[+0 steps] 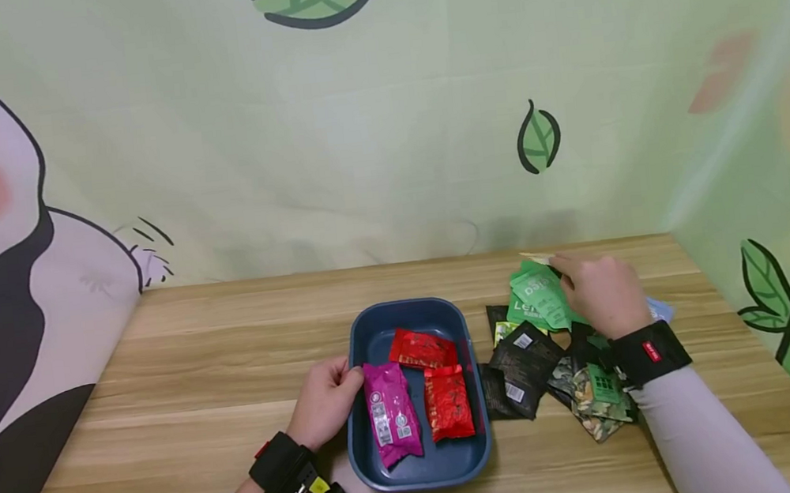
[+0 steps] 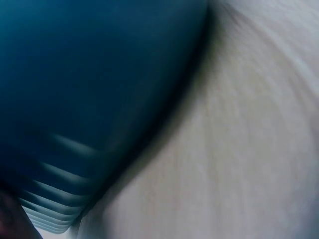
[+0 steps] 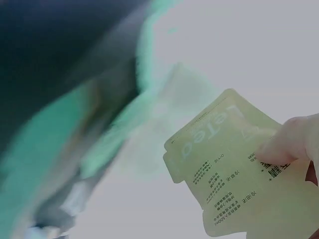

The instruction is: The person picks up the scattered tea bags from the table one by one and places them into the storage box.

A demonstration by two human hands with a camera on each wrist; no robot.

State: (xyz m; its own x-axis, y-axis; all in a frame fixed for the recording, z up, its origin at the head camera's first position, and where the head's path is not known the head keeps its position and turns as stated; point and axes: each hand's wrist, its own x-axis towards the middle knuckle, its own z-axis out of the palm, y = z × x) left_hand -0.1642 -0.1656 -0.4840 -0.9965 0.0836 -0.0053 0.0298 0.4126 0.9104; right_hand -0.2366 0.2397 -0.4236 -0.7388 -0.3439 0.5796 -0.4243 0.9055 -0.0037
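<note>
Right hand (image 1: 603, 294) above the heap toward the table's far right corner; thumb and fingers pinch one end of a pale yellow, flat sachet with a stepped outline (image 3: 214, 154); one or several stacked, cannot tell. Sachet sits near the far edge of the pale wood-grain table (image 1: 232, 333), right of its middle, free end toward the left. Judged light, thin, bendable, a little slick; a corner may crease, breakage unlikely. Best hold: flat pinch at an end or corner, little pressure. Just beside it, a fan of flat green printed sachets (image 1: 542, 292), overlapping; probably apt to slide on one another, so take by an exposed edge. Farther from the far edge, flat black packets with white labels (image 1: 525, 353), then patterned pouches (image 1: 598, 397) by the right wrist. Left hand (image 1: 327, 396): thumb and bent finger grip the left rim of a deep blue, round-cornered tray (image 1: 425, 482), likely stiff plastic, rim the natural grip. Inside: a plump magenta packet (image 1: 392, 413) along the left wall; two glossy red packets (image 1: 448, 402), one toward the far right corner, one by the right wall. Likely soft, slippery; best held round the middle.
</note>
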